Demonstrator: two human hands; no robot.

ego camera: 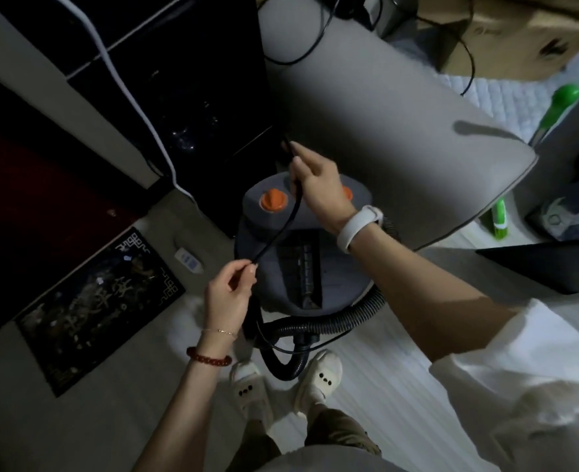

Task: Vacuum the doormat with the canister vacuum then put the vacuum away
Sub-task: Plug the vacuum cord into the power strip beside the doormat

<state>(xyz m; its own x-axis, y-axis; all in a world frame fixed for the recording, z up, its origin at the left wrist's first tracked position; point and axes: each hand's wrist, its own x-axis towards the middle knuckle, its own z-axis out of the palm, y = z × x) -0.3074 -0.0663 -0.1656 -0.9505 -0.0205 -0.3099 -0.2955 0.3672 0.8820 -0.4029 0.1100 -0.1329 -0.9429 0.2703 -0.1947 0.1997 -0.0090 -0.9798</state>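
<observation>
While the grey, rounded canister vacuum [301, 247] sits on the floor beside the dark patterned doormat [100, 308], my left hand [228, 298] and right hand [318, 185] pinch its smooth black cord [281, 229] taut.

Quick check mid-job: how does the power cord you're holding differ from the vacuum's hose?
The power cord is thin and smooth; the hose is thick and ribbed. The cord is lifted and stretched between the left hand and right hand; the hose lies on the floor, curling past the slippers. Both are black and belong to the grey canister vacuum.
</observation>
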